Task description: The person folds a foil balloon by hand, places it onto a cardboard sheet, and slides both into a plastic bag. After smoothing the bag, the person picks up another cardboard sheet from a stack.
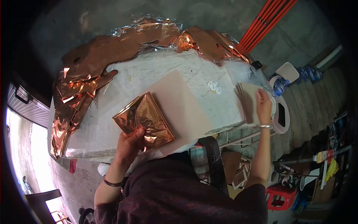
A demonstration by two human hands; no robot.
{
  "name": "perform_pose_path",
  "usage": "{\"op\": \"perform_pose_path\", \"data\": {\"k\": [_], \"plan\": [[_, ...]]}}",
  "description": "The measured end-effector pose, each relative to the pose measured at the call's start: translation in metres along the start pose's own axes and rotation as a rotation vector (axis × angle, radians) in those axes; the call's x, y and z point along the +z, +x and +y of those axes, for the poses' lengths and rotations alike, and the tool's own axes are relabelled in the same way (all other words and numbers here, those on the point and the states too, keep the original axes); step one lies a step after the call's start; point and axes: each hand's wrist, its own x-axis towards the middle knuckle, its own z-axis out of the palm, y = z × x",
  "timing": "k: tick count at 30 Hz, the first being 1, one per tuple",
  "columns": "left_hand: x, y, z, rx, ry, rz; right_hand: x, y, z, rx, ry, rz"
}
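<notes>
My left hand [130, 145] is closed on the near edge of a copper-coloured foil-covered board [149, 121], with the thumb on top. The foil is creased, and the board is held tilted over a flat beige sheet [175, 100] on the table. At the table's right end, my right hand [264, 105] is at the edge of a fanned stack of brown cardboard sheets [248, 99]. Its fingers are bent together at the upper right of the stack and seem to pinch a sheet; the fingertips are partly hidden.
Copper foil-edged brown boards [100, 52] lie heaped along the table's far and left edges. White rings [214, 87] sit on the white table cover [138, 74]. Orange poles [266, 22], plastic bottles [280, 89], a white stool [281, 115] and a red stool [280, 197] stand around it.
</notes>
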Motion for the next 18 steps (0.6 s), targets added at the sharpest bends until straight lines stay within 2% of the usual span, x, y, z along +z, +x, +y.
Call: {"op": "perform_pose_path", "data": {"k": [2,4,5,7,10,11,14,16,17,18], "plan": [[0.003,0.003,0.005,0.005,0.089,0.068,0.020,-0.007,-0.062,0.210,0.382,-0.232],[0.004,0.004,0.007,0.011,0.076,0.065,0.054,-0.009,-0.075,0.061,0.355,-0.320],[0.004,0.004,0.008,0.021,0.059,0.060,0.069,-0.008,-0.078,0.073,0.353,-0.318],[0.004,0.002,0.014,-0.005,0.112,0.056,0.094,-0.002,-0.077,0.075,0.000,-0.410],[-0.003,0.011,0.020,-0.047,0.248,0.058,0.117,-0.003,-0.062,0.135,0.027,-0.326],[-0.006,0.015,0.021,-0.071,0.342,0.062,0.118,-0.003,-0.054,0.130,0.024,-0.332],[-0.009,0.029,0.027,-0.099,0.352,0.046,0.110,-0.009,-0.048,0.152,0.034,-0.364],[-0.007,0.037,0.027,-0.110,0.290,0.076,0.091,-0.015,-0.064,0.249,0.354,-0.357],[-0.005,0.039,0.032,-0.173,0.347,0.046,0.090,-0.022,-0.077,0.226,0.482,-0.359],[-0.003,0.039,0.035,-0.239,0.405,0.014,0.089,-0.029,-0.095,0.235,0.487,-0.366]]}}
